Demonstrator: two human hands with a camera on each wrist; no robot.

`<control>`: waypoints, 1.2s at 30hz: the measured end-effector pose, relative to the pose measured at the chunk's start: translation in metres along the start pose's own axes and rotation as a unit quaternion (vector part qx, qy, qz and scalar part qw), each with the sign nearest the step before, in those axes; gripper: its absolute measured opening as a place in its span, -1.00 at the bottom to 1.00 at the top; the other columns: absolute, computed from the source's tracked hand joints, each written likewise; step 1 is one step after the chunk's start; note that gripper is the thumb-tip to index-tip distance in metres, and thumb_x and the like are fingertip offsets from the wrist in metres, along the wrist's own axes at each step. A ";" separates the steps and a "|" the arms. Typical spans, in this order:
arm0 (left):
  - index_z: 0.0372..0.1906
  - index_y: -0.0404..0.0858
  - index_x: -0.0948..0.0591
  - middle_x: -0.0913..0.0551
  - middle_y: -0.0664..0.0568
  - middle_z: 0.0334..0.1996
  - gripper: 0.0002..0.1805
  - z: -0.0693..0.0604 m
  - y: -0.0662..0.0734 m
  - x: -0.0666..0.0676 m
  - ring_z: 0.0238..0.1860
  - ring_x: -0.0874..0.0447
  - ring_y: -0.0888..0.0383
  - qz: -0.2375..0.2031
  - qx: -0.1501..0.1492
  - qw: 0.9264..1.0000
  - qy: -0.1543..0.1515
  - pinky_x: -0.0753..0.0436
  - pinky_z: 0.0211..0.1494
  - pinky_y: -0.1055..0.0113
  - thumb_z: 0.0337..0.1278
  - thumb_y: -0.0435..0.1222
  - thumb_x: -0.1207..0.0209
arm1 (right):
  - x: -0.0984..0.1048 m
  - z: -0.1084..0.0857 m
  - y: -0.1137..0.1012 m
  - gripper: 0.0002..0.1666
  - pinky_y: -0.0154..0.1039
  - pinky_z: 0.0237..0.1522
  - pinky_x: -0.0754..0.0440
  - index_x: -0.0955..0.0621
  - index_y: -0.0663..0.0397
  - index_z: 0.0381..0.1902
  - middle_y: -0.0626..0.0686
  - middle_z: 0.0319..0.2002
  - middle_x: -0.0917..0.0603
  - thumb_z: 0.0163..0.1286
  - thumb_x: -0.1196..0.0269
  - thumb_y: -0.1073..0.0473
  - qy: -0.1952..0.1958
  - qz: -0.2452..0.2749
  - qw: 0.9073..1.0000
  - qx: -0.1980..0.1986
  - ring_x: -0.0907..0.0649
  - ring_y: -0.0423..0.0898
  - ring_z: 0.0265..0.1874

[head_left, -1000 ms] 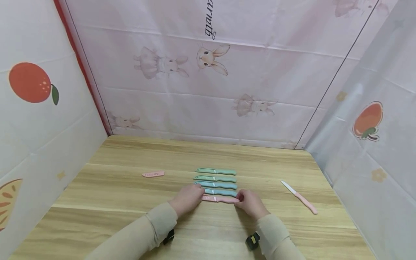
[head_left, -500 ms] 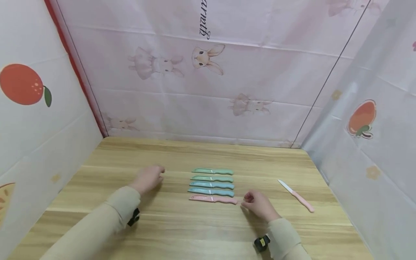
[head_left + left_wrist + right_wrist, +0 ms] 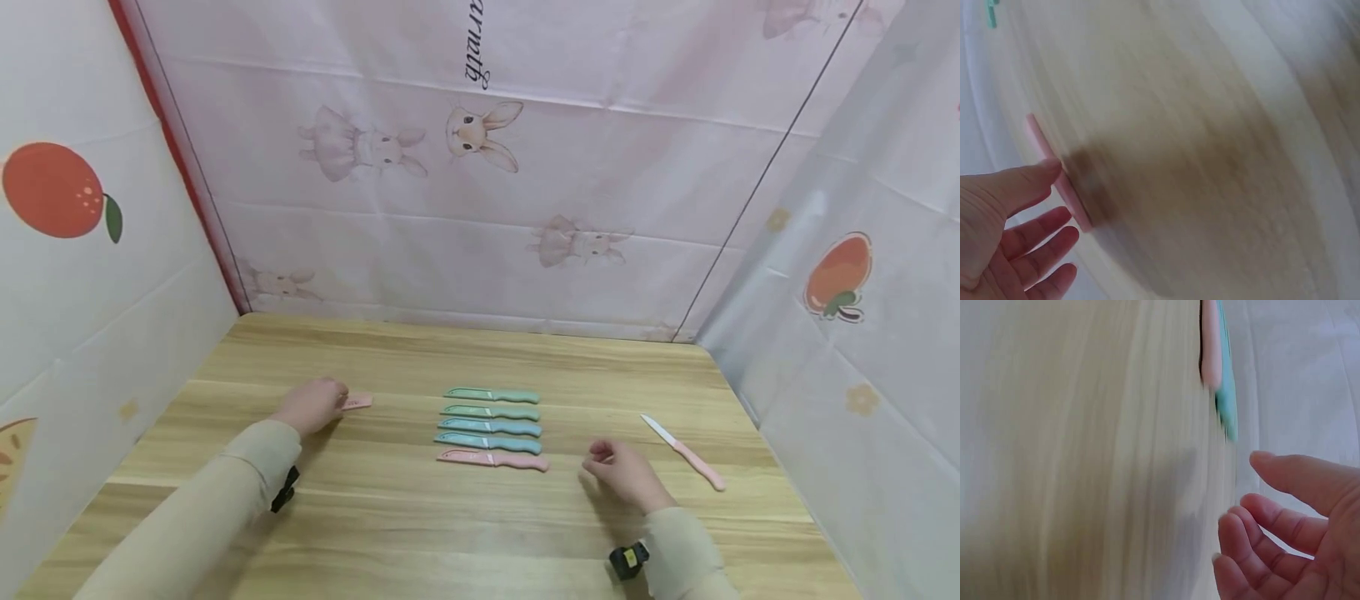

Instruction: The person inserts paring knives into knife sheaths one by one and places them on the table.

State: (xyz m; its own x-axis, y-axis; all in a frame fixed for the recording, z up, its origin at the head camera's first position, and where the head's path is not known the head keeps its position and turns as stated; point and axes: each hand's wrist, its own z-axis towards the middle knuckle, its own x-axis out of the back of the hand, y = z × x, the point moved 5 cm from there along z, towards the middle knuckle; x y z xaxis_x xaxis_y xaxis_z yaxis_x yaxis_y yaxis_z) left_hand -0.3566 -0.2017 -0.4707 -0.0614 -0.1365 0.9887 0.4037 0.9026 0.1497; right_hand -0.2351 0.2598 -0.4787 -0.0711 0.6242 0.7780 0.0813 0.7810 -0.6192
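Observation:
My left hand (image 3: 311, 406) pinches a small pink knife sheath (image 3: 358, 402) at the table's left. In the left wrist view the thumb lies against one side of the sheath (image 3: 1075, 203), with the fingers curving toward its other side. Over the table at the right, my right hand (image 3: 628, 477) holds nothing, its fingers loosely bent. It hovers between a pink sheathed knife (image 3: 517, 461) and an unsheathed pink paring knife (image 3: 697, 465), whose white blade points away to the upper left. The right wrist view also shows a gap between thumb and fingers.
Above the pink sheathed knife, blue knives (image 3: 510, 446) and green knives (image 3: 513, 396) lie in a parallel row, all in sheaths, handles to the right. The wooden table (image 3: 465, 533) is bounded by a printed cloth (image 3: 420, 267) at the back and both sides.
My left hand has left the row of knives, moved left and taken hold of the pink sheath. My right hand has let go of the pink sheathed knife and drawn away rightward.

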 end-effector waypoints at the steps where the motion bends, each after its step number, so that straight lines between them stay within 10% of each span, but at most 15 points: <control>1: -0.27 -0.33 -0.64 -0.63 -0.10 -0.33 -0.83 0.000 -0.002 -0.001 -0.29 -0.61 -0.06 -0.002 0.002 1.000 -0.005 -0.61 -0.23 0.04 0.05 -0.32 -0.28 | 0.005 0.000 0.005 -0.65 -0.02 -0.15 -0.58 -0.56 0.26 -0.11 0.04 -0.25 -0.64 0.25 -0.27 0.13 0.006 -0.004 1.000 0.000 -0.62 0.01 -0.22; 8: -0.24 -0.31 -0.68 -0.65 -0.14 -0.24 -0.81 0.000 -0.013 -0.003 -0.20 -0.61 -0.09 -0.016 0.029 0.999 -0.019 -0.59 -0.16 0.00 0.05 -0.29 -0.28 | 0.039 -0.008 0.035 -0.55 0.03 -0.12 -0.56 -0.49 0.34 0.03 0.28 -0.05 -0.58 0.30 -0.20 0.12 0.044 -0.015 0.998 -0.030 -0.58 0.16 -0.08; 17: -0.57 -0.21 -0.54 -0.46 0.07 -0.64 -0.87 -0.007 -0.009 0.003 -0.62 -0.35 0.14 -0.023 0.014 1.000 -0.016 -0.39 -0.54 0.26 0.04 -0.34 -0.16 | 0.073 -0.015 0.071 -0.51 0.16 -0.11 -0.47 -0.45 0.49 0.02 0.48 0.01 -0.47 0.32 -0.14 0.14 0.082 -0.051 0.993 -0.073 -0.52 0.33 -0.08; 23: -0.40 -0.26 -0.65 -0.59 0.02 -0.51 -0.86 -0.011 -0.010 0.006 -0.51 -0.43 0.13 -0.080 0.026 0.996 0.014 -0.48 -0.39 0.16 0.20 -0.30 -0.16 | 0.080 -0.013 0.090 -0.46 0.18 -0.15 -0.46 -0.43 0.52 0.04 0.50 -0.02 -0.48 0.34 -0.10 0.09 0.070 -0.074 0.990 -0.093 -0.51 0.34 -0.11; 26: -0.26 -0.26 -0.70 -0.67 -0.01 -0.37 -0.82 -0.013 -0.002 0.008 -0.41 -0.52 0.14 -0.179 0.037 0.982 0.040 -0.55 -0.27 0.15 0.21 -0.24 -0.17 | 0.085 -0.013 0.097 -0.44 0.23 -0.10 -0.44 -0.41 0.57 0.03 0.53 -0.03 -0.47 0.33 -0.10 0.11 0.063 -0.101 0.989 -0.085 -0.47 0.42 -0.07; 36: -0.23 -0.21 -0.64 -0.70 0.05 -0.22 -0.81 -0.031 0.065 0.003 -0.26 -0.55 0.17 -0.423 0.024 0.902 0.078 -0.55 -0.23 0.30 0.22 -0.17 -0.16 | 0.093 -0.011 0.109 -0.55 0.19 -0.17 -0.49 -0.46 0.60 -0.10 0.46 -0.22 -0.56 0.17 -0.18 0.27 0.031 -0.117 0.990 -0.072 -0.56 0.28 -0.28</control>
State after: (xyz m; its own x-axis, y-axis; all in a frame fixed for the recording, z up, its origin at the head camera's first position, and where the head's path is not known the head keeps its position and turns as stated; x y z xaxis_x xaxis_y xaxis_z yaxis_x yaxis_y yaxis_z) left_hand -0.3021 -0.1558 -0.4581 -0.1982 -0.8374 0.5095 0.2323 0.4648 0.8544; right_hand -0.2215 0.4022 -0.4726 -0.0434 0.4199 0.9065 0.2110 0.8908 -0.4025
